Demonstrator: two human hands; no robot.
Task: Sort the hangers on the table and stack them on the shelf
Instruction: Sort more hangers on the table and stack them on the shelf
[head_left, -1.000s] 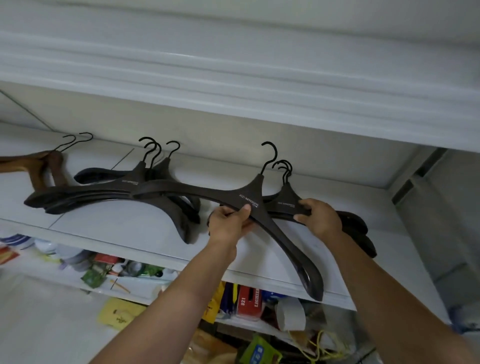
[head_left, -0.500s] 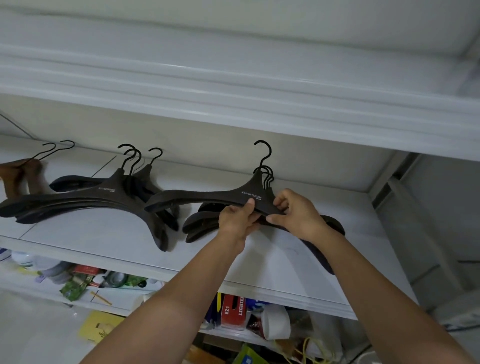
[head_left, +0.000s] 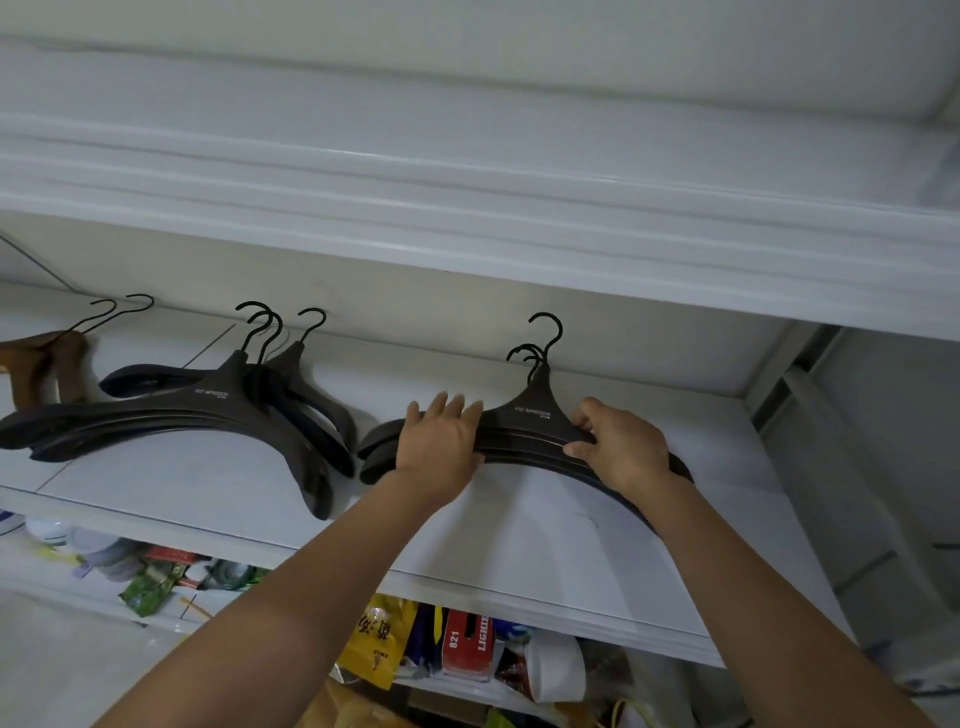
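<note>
Fingers flat on left hand, right hand pinching the hanger stack
Two more piles at shelf's left end; table's not visible, dunno what's left

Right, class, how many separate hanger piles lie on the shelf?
3: brown pile far left; middle black pile; right black pile under the left hand and right hand. More may lie off-frame.
</note>
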